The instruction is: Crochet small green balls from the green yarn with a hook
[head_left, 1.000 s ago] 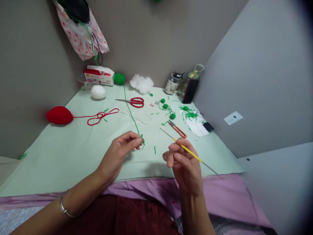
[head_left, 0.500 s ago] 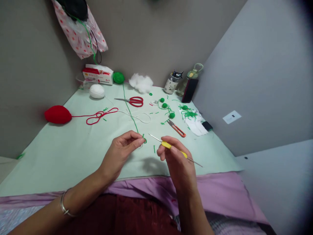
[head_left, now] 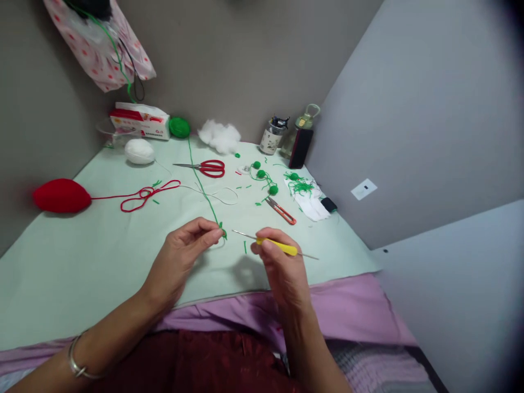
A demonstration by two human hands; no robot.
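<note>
My left hand [head_left: 182,248] pinches a small loop at the end of a green yarn strand [head_left: 202,188] that runs back to a green yarn ball [head_left: 179,127] at the wall. My right hand [head_left: 278,267] grips a yellow-handled crochet hook [head_left: 275,246]; its metal tip points left at the green loop, a short gap away. Both hands hover just above the pale green table [head_left: 102,256], near its front edge.
A red yarn ball [head_left: 61,196] with a loose red strand lies at the left. A white yarn ball [head_left: 140,151], red scissors [head_left: 207,167], orange snips [head_left: 280,210], white stuffing [head_left: 219,135], small green balls [head_left: 264,177], a tissue box [head_left: 139,120], a jar [head_left: 272,139] and bottle stand further back.
My right hand has turned the crochet hook from pointing up and away to lying level, and brought its tip close to the green loop. The left hand keeps its pinch. The camera has shifted right.
</note>
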